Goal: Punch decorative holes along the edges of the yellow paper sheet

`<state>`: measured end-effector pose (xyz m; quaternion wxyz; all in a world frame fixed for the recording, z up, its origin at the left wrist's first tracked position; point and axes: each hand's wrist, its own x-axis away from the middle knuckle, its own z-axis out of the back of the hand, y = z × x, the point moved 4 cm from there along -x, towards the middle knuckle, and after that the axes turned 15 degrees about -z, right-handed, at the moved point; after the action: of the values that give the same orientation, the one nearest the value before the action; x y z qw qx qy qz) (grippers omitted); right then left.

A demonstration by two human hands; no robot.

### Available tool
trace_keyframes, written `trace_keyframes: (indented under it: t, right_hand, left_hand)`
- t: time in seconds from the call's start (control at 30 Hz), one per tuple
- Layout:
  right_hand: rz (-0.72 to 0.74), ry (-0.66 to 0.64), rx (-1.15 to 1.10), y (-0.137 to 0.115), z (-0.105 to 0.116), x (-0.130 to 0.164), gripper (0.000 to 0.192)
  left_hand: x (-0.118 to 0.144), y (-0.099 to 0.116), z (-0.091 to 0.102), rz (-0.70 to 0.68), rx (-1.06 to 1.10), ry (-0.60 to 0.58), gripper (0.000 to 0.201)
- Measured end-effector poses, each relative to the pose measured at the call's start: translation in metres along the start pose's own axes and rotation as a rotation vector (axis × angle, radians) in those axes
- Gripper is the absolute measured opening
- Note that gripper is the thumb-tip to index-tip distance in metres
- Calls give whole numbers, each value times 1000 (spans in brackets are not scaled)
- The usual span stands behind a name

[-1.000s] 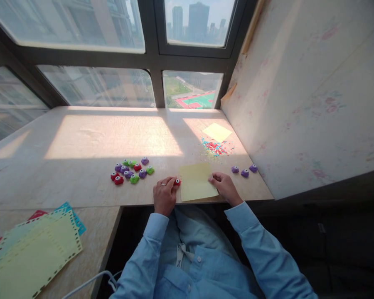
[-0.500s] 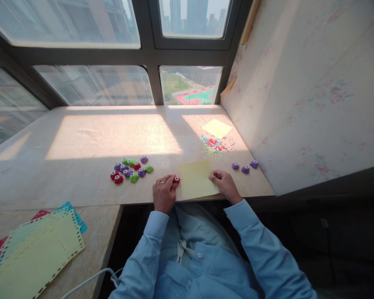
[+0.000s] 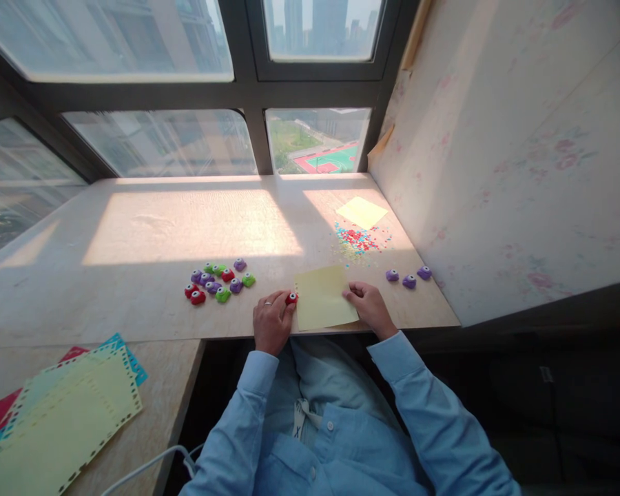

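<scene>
Pinching a small red punch between its fingertips, the left hand is seen low on the tabletop, its grip narrow and closed on that one piece. The punch is set right at the left edge of the pale yellow sheet, touching it or just beside it; whether the edge is already inside the punch's slot cannot be told. From the left grip the sheet lies directly to the right, its long axis running away from the body toward the window. The opposite edge of the sheet is held down by the right hand, whose curled fingers are pressed on the paper's right border, so the sheet is spanned between the two grips. The left hand is clearly the nearer one to the punch. Well to the left of the left grip a cluster of coloured punches is gathered; beyond the right grip three purple punches are lined up, with punched confetti farther off.
</scene>
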<state>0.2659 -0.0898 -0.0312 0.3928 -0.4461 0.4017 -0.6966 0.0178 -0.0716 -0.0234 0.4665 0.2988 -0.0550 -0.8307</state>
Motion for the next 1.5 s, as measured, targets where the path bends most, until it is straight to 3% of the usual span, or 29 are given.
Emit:
trace_keyframes:
  t: [0.3, 0.5, 0.57, 0.7, 0.8, 0.9, 1.0, 1.13, 1.5]
  right_hand:
    - [-11, -48, -62, 1, -1, 1, 35]
    - [7, 14, -18, 3, -4, -2, 37]
    - [82, 129, 53, -2, -1, 1, 38]
    - [429, 315, 325, -24, 2, 15, 31]
    - [612, 226, 535, -32, -9, 19, 25]
    - [702, 81, 690, -26, -23, 14, 28]
    - [739, 25, 753, -17, -33, 8, 29]
    - [737, 44, 772, -11, -36, 6, 30]
    - [709, 37, 803, -16, -35, 11, 30]
  left_hand:
    - [0, 0, 0, -11, 30, 81, 26]
    - [2, -1, 1, -52, 49, 130, 27]
    - [3, -2, 2, -38, 67, 137, 29]
    - [2, -3, 2, 11, 122, 161, 31]
    - [-1, -7, 1, 147, 187, 206, 27]
    - [-4, -11, 0, 248, 255, 231, 25]
    - [-5, -9, 2, 187, 282, 214, 24]
    - [-2, -5, 7, 107, 282, 167, 19]
    - [1, -1, 12, 107, 292, 131, 18]
